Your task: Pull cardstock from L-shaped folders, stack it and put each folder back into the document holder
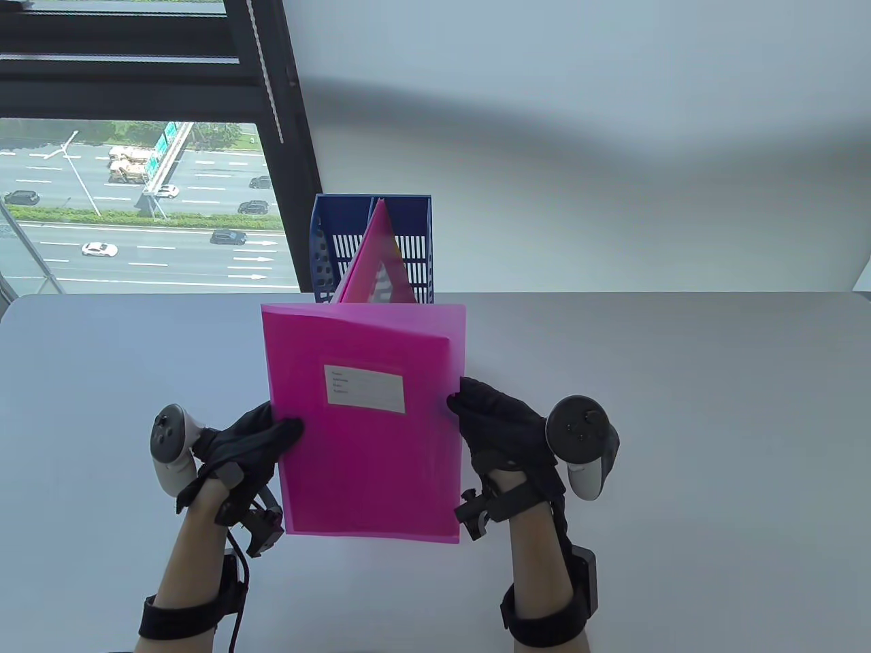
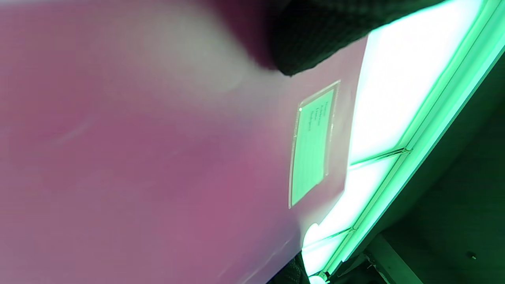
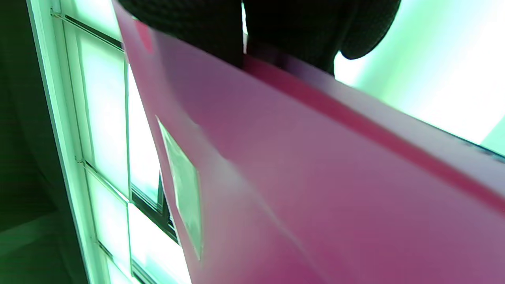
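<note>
A translucent pink L-shaped folder (image 1: 367,435) with a white label (image 1: 364,388) is held up above the table, label toward the camera. My left hand (image 1: 262,439) pinches its left edge, thumb on the front. At the right edge my right hand (image 1: 486,418) grips it, fingers curled round the edge. Both wrist views are filled by the pink folder (image 2: 158,165) (image 3: 315,189), with gloved fingers (image 2: 315,39) (image 3: 300,27) on it. Behind stands a blue document holder (image 1: 373,248) with another pink folder (image 1: 378,269) leaning in it. I cannot tell if cardstock is inside.
The white table (image 1: 680,442) spreads to both sides and ends at a white wall (image 1: 578,136). A window (image 1: 136,204) with a dark frame is at the back left.
</note>
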`<state>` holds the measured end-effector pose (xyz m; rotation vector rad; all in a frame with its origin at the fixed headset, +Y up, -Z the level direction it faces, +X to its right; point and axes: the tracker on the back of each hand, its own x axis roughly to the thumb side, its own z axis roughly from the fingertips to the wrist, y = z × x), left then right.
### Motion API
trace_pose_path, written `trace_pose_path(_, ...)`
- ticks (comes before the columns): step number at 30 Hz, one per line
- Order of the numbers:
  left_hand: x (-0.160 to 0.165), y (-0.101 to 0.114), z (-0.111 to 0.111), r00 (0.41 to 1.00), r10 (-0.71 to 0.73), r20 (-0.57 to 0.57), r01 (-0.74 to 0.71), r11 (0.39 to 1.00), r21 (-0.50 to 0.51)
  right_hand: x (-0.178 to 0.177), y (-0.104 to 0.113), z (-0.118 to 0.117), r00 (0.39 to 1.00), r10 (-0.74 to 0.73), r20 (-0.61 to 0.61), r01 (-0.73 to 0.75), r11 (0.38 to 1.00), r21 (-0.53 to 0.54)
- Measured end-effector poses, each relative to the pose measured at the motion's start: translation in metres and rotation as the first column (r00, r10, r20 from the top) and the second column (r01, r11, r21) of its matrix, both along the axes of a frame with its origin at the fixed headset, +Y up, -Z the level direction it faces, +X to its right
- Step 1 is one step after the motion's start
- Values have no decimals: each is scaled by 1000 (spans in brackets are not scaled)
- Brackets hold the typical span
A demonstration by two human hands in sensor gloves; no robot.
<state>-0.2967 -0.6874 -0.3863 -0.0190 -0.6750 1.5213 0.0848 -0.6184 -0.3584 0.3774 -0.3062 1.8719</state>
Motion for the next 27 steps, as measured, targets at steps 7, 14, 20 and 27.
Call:
trace_pose_path(7, -1, 0, 0, 1000, -3, -13, 3, 1000, 1, -5, -1, 1, 999, 43, 25, -43, 999, 20)
trace_pose_path(14, -2, 5, 2, 1000, -11, -10, 11, 1000, 22, -4, 0, 3, 994, 60, 86, -63, 997, 35)
trace_pose_path(20, -3, 15, 7, 998, -56, -28, 58, 997, 57, 5, 2, 7, 976, 70, 205, -87, 993, 78)
trace_pose_path(27, -14, 17, 8, 998, -42, -54, 45, 997, 59, 29, 4, 13, 935, 55, 351, -108, 985, 135)
